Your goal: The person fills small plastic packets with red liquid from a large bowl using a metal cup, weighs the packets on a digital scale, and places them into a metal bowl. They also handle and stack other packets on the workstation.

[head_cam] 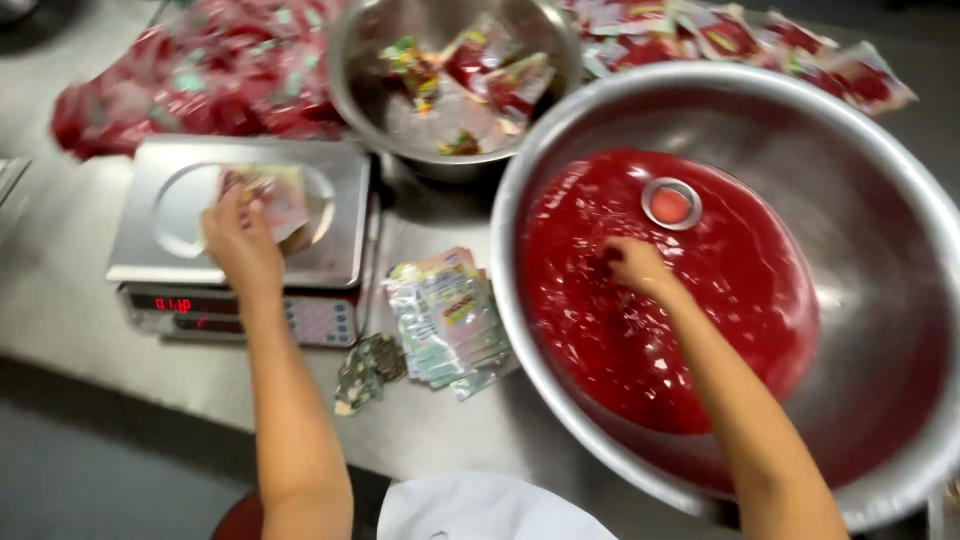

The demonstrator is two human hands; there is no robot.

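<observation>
Both hands blurred; right hand (635, 265) fingertips sunk in red sauce (700, 330).

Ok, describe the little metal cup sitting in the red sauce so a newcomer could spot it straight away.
Find the huge steel basin on the right, filled with red sauce. Just beyond the right hand, near the sauce's far edge, sits a small round metal cup, the only shiny ring in the red.

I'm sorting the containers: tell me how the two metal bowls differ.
The large steel basin at the right holds red sauce and a small metal cup; the smaller steel bowl behind holds sachets. The right hand dips into the basin; none touches the bowl. Both are round, shiny metal.
</observation>
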